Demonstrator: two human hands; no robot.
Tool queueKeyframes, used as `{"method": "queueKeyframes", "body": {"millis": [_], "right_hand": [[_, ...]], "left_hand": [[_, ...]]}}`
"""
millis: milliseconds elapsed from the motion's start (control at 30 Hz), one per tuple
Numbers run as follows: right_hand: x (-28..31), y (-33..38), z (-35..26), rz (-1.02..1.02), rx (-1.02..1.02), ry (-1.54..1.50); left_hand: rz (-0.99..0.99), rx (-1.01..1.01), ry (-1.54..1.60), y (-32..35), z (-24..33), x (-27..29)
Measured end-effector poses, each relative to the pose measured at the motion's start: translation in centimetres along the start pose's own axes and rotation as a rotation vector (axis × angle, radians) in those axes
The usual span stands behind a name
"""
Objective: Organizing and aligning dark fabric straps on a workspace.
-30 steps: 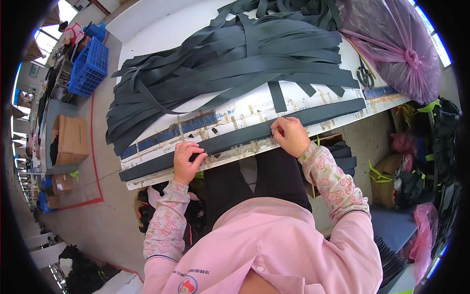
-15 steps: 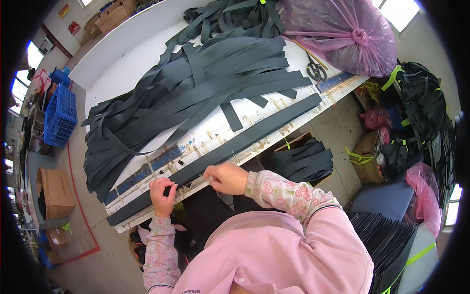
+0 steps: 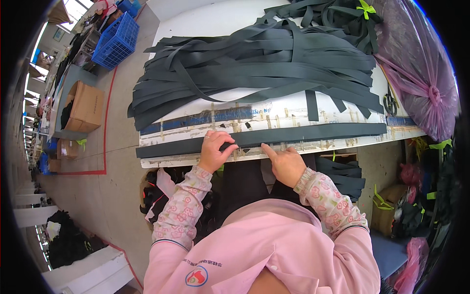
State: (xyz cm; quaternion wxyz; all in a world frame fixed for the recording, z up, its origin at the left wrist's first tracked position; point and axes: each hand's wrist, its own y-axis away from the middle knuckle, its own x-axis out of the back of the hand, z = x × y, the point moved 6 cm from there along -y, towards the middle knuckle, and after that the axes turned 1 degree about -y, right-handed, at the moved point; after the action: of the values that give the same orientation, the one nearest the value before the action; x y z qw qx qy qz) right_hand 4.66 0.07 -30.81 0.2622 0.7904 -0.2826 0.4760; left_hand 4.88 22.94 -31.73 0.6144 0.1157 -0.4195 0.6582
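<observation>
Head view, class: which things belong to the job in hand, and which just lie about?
Belonging to the job:
long, flat, dark-grey, fabric-looking strip at left hand and right hand
white flat table beneath it
loose pile of similar strips, probably

Just lying about, it seems:
black scissors
tied, translucent pink plastic bag
blue plastic lattice crate
open brown cardboard box

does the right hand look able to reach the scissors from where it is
Probably yes, with a stretch to the right: only flat dark strips and tabletop seem to lie between the right hand and the scissors.
</observation>
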Motion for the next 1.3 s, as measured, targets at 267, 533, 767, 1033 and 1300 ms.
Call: {"method": "queueKeyframes", "body": {"millis": [267,533,767,1033,1300], "right_hand": [[1.2,0.7,1.3,0.014,-0.089,0.040],[8.8,-0.8,9.7,0.106,-0.251,-0.193],[10.9,-4.7,7.9,0.780,-0.164,-0.508],[0.7,-6.9,1.1,0.317,-0.166,-0.784],[-0.4,-8.2,-2.6,0.298,-0.115,-0.562]], "left_hand": [[0.011,-0.053,0.008,-0.8,0.7,-0.7],[0.062,0.051,0.037,0.7,-0.8,-0.1],[0.171,0.106,0.041,1.8,-2.0,0.0],[-0.004,-0.021,-0.059,-0.9,0.2,-1.0],[0.020,0.014,-0.070,0.3,-0.2,0.1]]}}
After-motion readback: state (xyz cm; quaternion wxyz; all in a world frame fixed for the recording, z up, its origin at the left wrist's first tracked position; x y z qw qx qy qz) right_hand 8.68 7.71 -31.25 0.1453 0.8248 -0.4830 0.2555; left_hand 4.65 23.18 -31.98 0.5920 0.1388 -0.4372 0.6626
